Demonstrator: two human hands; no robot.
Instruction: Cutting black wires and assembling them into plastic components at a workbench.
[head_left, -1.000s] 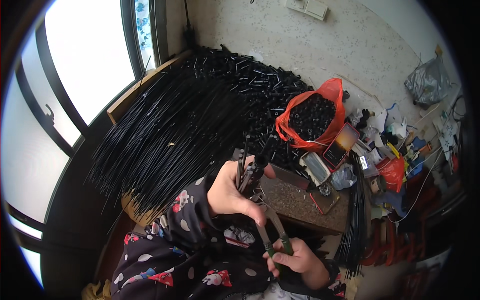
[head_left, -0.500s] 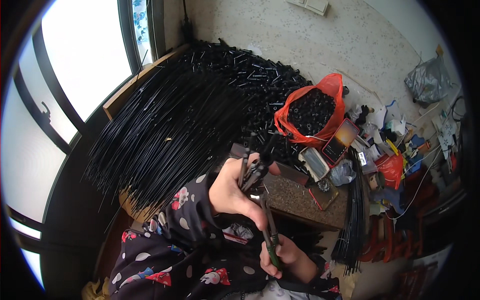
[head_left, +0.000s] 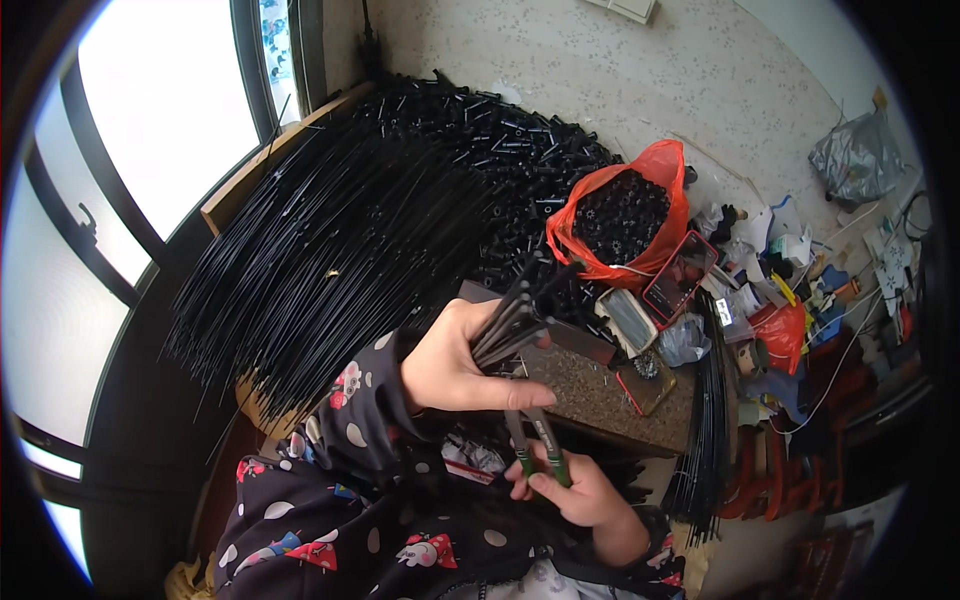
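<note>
My left hand is closed round a bundle of thin black rods, with the thumb stretched out to the right below them. The rods lean up and to the right, with dark ends at the top. Lower down, my right hand grips pliers with green handles. The handles stand apart, and the pliers' upper end lies just under my left thumb, its tip partly hidden there.
Long black rods lie in a big pile at the left, beside a heap of short black tubular pieces. A red plastic bag holds small black parts. Phones and clutter lie right of it. More rods hang over the table's right edge.
The pliers' handles have spread apart, and the tool sits slightly lower relative to the rods. My left hand has shifted a little left, and its rods now tilt and fan to the upper right.
</note>
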